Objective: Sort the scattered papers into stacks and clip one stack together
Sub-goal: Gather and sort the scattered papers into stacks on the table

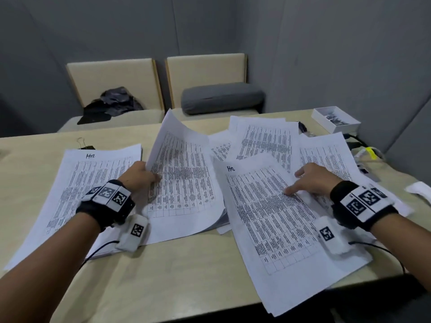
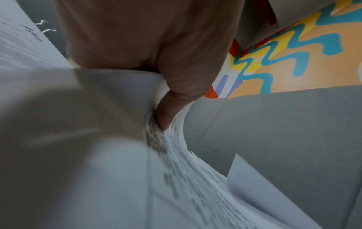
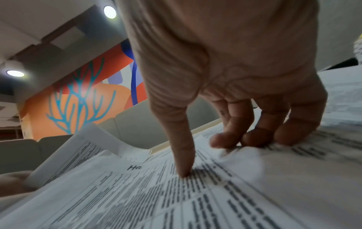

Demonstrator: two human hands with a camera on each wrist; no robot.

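Note:
Printed sheets with tables lie spread over the beige table (image 1: pixel 163 276). A stack marked "Hr" (image 1: pixel 77 190) sits at the left. My left hand (image 1: pixel 142 177) pinches the left edge of a curled sheet (image 1: pixel 184 173), thumb (image 2: pixel 172 99) on top, lifting its far end above a middle pile. My right hand (image 1: pixel 303 183) presses its thumb (image 3: pixel 184 162) and fingertips (image 3: pixel 256 137) on another "Hr" sheet (image 1: pixel 275 217) at the right. More loose sheets (image 1: pixel 263 141) overlap behind it. A black binder clip (image 1: pixel 85 145) lies beyond the left stack.
A white box (image 1: pixel 335 118) with dark clips stands at the far right corner. Cables and a yellow tag (image 1: pixel 370 152) lie near the right edge. A beige bench holds a grey cushion (image 1: pixel 221 96) and dark cloth (image 1: pixel 112 104) behind the table.

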